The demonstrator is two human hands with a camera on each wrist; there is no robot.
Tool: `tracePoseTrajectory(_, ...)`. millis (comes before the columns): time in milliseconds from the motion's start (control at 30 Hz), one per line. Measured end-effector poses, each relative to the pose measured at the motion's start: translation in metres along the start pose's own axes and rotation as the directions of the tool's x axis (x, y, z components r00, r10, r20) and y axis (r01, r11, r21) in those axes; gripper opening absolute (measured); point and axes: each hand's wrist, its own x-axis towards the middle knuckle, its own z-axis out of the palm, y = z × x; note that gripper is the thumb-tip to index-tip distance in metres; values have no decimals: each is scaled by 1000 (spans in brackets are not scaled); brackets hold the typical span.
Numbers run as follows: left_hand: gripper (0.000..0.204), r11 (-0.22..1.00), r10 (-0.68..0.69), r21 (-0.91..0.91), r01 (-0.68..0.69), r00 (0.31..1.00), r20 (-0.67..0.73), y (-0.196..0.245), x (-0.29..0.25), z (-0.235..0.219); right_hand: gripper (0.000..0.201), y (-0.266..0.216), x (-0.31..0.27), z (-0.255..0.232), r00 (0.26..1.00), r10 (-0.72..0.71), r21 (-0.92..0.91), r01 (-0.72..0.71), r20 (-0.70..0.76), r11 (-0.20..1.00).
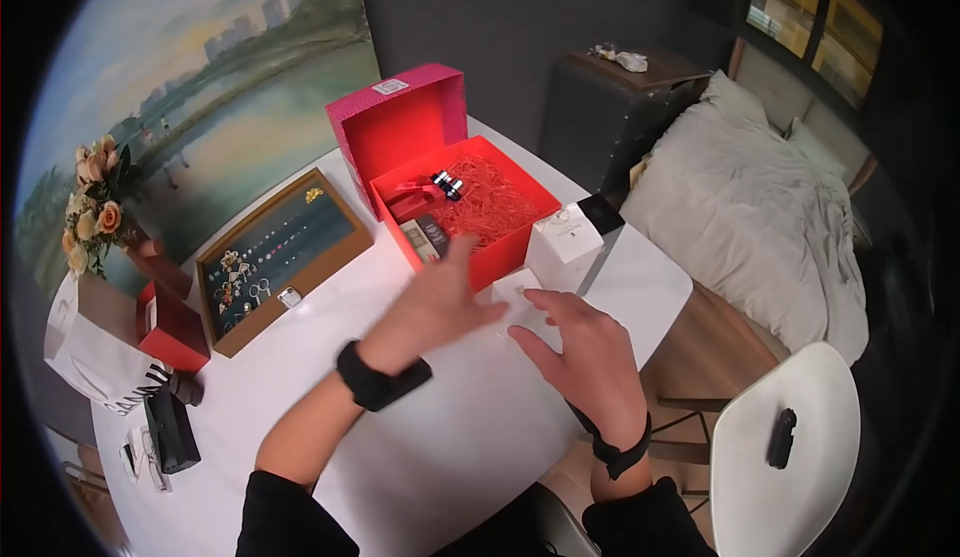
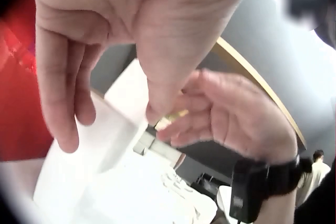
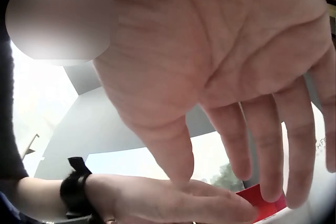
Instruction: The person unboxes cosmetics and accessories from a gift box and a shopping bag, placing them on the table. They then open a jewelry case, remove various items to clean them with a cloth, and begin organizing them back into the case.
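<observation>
Both hands hover over the table with the fingers relaxed and nothing gripped. The left hand (image 1: pixel 435 302) is slightly blurred, spread near the front wall of an open red gift box (image 1: pixel 512 255); its palm and loose fingers show in the left wrist view. The right hand (image 1: pixel 592 352) faces it, thumb and forefinger apart, with straight fingers (image 3: pixel 262 145) in the right wrist view. Between them is a small white box (image 1: pixel 514 279), partly hidden by the right hand. Behind that stands a taller white box (image 1: pixel 563 247) with print on top.
Red paper shreds (image 1: pixel 490 192) and small items fill the gift box. To the left lie a wood-framed jewellery tray (image 1: pixel 318 279), a red bag (image 1: pixel 175 332), a white paper bag (image 1: pixel 95 352) and a black case (image 1: pixel 173 432). A white chair (image 1: pixel 790 387) stands at right.
</observation>
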Motion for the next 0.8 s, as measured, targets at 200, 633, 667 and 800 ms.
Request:
tracePoseTrajectory(200, 43, 905, -112, 402, 140, 989, -92, -64, 66, -38, 26, 5, -18, 21, 995, 67, 67, -72, 72, 995)
tracePoseTrajectory(633, 57, 628, -547, 695, 349, 834, 74, -78, 117, -11, 30, 34, -44, 15, 979, 124, -19, -122, 165, 992)
tracePoseTrajectory(667, 57, 635, -553, 685, 357, 829, 81, -74, 116, -14, 30, 35, -44, 16, 978, 116, -10, -116, 171, 993)
tracePoseTrajectory(800, 57, 711, -530, 591, 381, 843, 94, -76, 110, -17, 30, 36, -45, 18, 980, 111, 6, -113, 166, 994)
